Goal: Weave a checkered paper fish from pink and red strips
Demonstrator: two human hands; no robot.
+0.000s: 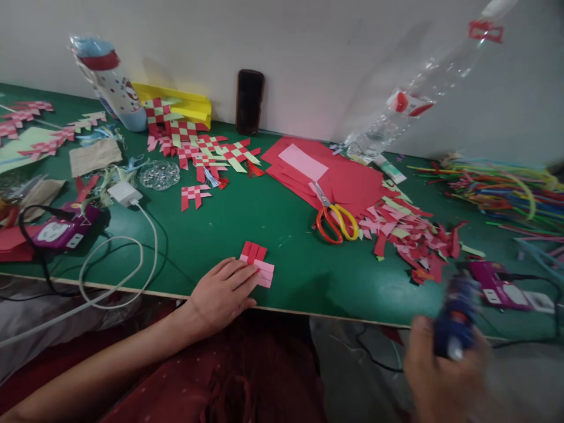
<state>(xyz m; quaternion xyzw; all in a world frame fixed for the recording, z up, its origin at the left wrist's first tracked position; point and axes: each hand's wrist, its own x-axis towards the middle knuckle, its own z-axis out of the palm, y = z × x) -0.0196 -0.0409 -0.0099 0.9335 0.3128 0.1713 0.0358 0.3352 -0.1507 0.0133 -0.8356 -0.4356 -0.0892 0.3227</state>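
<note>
Near the table's front edge, my left hand (227,288) lies flat, fingers stretched out, its fingertips on a small woven piece of red and pink paper strips (264,273). Part of that piece is under the fingers. At the lower right, my right hand (445,370) is wrapped round a dark blue tool, seemingly a glue gun (456,317), with a whitish end towards me. Motion blurs both hand and tool. Scissors (337,222) with one red and one yellow handle lie between the hands, further back, blades on a stack of red paper (352,185).
Woven paper fish (187,138) lie at the back left by a white bottle (117,88). A phone (249,101) leans on the wall. Paper scraps (409,232), a tilted clear plastic bottle (396,117) and a purple box (497,285) with a cable are at right. A white cable (154,252) loops at left.
</note>
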